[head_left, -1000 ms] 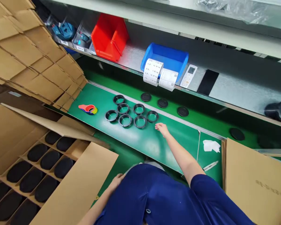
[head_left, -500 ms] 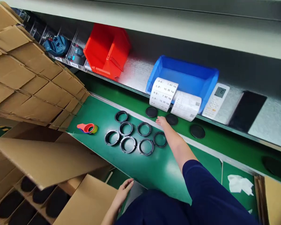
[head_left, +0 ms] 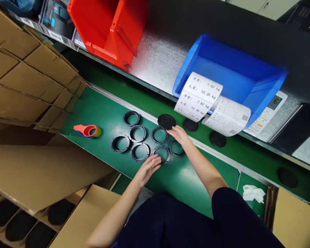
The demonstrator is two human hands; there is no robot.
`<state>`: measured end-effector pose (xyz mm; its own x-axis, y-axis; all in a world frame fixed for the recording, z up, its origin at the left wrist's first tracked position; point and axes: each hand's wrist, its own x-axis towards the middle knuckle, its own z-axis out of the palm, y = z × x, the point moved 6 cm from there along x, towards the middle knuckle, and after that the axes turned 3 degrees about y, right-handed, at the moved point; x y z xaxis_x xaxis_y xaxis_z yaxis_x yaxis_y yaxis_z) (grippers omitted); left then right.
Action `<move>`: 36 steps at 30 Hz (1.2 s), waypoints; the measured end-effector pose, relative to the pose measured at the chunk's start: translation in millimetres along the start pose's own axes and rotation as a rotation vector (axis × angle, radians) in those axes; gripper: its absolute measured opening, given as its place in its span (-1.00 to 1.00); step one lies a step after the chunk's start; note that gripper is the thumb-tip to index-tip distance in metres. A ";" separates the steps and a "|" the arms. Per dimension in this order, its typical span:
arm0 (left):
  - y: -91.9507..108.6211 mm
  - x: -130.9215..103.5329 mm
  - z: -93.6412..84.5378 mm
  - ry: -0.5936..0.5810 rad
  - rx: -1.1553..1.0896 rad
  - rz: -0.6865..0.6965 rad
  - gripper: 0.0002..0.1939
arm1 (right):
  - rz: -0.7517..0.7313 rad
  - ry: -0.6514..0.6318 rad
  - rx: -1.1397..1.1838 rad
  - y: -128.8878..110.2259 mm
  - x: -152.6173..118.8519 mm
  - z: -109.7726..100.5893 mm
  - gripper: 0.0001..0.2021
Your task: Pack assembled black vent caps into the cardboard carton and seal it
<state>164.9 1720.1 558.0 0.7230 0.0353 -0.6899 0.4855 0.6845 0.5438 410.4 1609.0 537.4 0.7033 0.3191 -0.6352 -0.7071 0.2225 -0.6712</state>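
My right hand [head_left: 179,134] grips the near edge of a round black disc [head_left: 166,121], its fingertips closed at the rim. The disc sits above the strip between the table and the green channel, close to a black ring [head_left: 159,134]. My left hand [head_left: 147,169] is open and holds nothing, its fingers stretched over the nearest black ring [head_left: 162,153] and covering part of it. Several more black rings lie in a cluster to the left, such as one black ring [head_left: 140,158]. Two other black discs, one disc [head_left: 191,125] and another disc [head_left: 218,139], lie farther right in the channel.
A red bin [head_left: 113,41] and a blue bin [head_left: 222,74] with printed label strips [head_left: 198,96] stand on the shelf above. Orange and yellow ring-shaped pieces [head_left: 89,131] lie at the table's left. Stacked cardboard [head_left: 28,79] and an opened carton [head_left: 41,172] border the left side.
My right hand has taken hold of a black disc and drawn it up toward the table. My left hand has risen from the table's front edge to the rings. The view has shifted closer.
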 end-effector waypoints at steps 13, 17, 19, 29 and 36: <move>-7.1 -41.1 113.2 -0.232 -0.400 0.065 -0.18 | -0.525 -0.021 -0.569 20.0 -246.8 -60.3 -0.62; -23.1 -66.6 129.9 -0.305 -0.414 0.052 -0.14 | -0.989 -0.025 -1.015 -6.4 -277.6 -59.2 -0.60; -28.2 -75.4 134.8 -0.306 -0.414 0.066 -0.15 | -1.083 -0.057 -1.119 -6.4 -285.2 -58.5 -0.58; -50.5 -94.1 147.7 -0.287 -0.262 0.068 -0.05 | -0.970 -0.176 -0.976 7.7 -277.7 -73.8 -0.34; -54.2 -88.4 149.9 -0.302 -0.331 0.011 0.00 | -0.844 -0.139 -0.779 0.4 -279.4 -83.8 -0.26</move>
<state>148.3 1570.7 661.2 0.8621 -0.1370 -0.4879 0.3293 0.8832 0.3339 219.7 1442.7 682.5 0.8821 0.4491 0.1420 0.2542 -0.2000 -0.9462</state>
